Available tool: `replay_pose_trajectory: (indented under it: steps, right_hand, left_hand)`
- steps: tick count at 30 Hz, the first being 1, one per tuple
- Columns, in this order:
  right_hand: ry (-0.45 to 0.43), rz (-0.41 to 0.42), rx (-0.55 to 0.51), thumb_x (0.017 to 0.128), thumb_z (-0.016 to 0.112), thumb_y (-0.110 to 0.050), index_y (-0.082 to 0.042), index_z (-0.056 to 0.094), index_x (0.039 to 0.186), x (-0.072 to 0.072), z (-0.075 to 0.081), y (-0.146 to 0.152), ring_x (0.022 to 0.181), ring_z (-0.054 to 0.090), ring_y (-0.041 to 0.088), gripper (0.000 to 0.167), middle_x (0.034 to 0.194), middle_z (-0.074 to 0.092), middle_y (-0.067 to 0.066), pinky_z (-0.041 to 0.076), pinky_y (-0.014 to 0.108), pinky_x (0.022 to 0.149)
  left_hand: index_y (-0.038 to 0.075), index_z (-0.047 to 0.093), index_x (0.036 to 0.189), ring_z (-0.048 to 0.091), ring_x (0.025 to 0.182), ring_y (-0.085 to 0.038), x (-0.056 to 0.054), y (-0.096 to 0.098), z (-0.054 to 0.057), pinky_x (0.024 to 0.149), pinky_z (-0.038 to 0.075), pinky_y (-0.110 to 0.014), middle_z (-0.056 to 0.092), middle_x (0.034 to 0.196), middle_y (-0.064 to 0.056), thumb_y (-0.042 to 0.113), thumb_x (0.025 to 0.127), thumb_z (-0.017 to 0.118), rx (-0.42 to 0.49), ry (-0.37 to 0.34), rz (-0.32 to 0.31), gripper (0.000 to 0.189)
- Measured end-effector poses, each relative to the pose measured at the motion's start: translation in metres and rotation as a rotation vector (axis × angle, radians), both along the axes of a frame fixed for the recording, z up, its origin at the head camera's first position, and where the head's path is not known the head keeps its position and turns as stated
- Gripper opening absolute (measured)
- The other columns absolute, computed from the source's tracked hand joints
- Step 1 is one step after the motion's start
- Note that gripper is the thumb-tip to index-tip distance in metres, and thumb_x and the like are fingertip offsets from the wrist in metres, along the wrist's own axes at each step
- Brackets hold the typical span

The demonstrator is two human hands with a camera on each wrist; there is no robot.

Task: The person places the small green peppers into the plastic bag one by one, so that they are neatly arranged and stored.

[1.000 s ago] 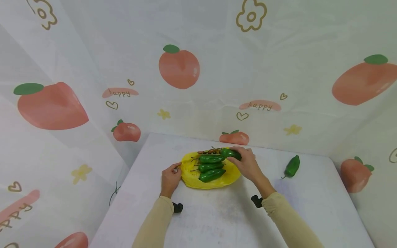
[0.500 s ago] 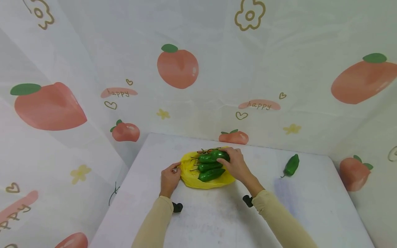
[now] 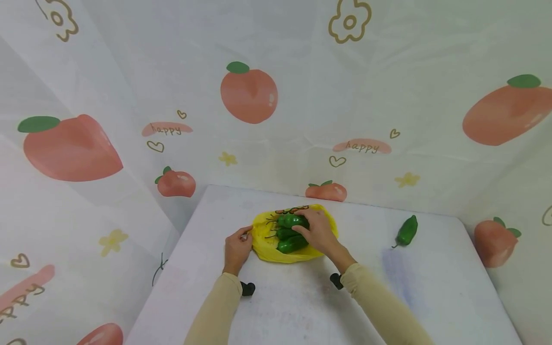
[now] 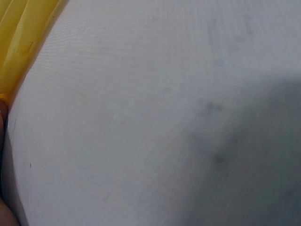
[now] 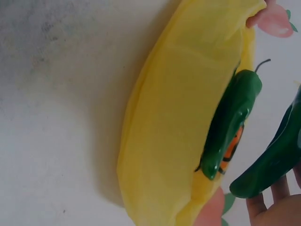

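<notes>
A yellow plastic bag (image 3: 288, 258) lies spread on the white table, its mouth turned up. My left hand (image 3: 237, 248) pinches the bag's left edge. Within the bag, green peppers (image 3: 292, 245) lie side by side, stems to the left. My right hand (image 3: 321, 232) holds another green pepper (image 3: 294, 220) over the far side of the bag, by its right end. In the right wrist view, fingers support this held pepper (image 5: 270, 172), and one pepper (image 5: 233, 120) shows in the bag's opening. The left wrist view catches only the bag's yellow side (image 4: 28, 37) and a sliver of hand.
One more green pepper (image 3: 407, 231) lies alone on the table (image 3: 440, 282) to the right. A white fruit-print cloth (image 3: 297, 143) hangs behind and along both sides. Black devices (image 3: 247, 288) sit at both wrists.
My right hand has moved left with its pepper and lowered it among the peppers in the bag. The left hand keeps its pinch on the bag's edge.
</notes>
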State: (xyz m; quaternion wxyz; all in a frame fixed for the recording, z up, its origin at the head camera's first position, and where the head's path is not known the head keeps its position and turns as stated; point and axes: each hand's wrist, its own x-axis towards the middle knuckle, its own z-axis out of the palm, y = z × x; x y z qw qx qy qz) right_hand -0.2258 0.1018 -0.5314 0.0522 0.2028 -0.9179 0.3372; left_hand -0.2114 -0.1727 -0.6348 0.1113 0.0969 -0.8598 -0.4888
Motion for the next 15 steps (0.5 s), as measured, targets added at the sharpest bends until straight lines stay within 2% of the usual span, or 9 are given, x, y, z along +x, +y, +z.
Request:
replay_pose_trajectory:
  steps: [7,15]
  right_hand:
    - [-0.003,0.034,0.04,0.093,0.073,-0.033,-0.014,0.064,0.131,0.002,-0.007,-0.009,0.112,0.054,0.03,0.044,0.132,0.067,0.007,0.041,0.049,0.102]
    - [-0.059,0.059,0.053,0.092,0.073,-0.032,-0.015,0.065,0.129,0.002,-0.016,-0.014,0.117,0.053,0.029,0.041,0.132,0.065,0.007,0.042,0.049,0.105]
  left_hand:
    - [0.024,0.078,0.115,0.053,0.053,-0.015,0.001,0.0,0.001,0.051,0.045,-0.023,0.075,0.1,-0.003,0.022,0.096,0.065,0.003,-0.007,0.003,0.024]
    - [0.024,0.078,0.116,0.052,0.052,-0.014,0.0,-0.001,-0.003,0.05,0.045,-0.023,0.074,0.098,-0.002,0.023,0.095,0.064,-0.013,-0.004,0.0,0.025]
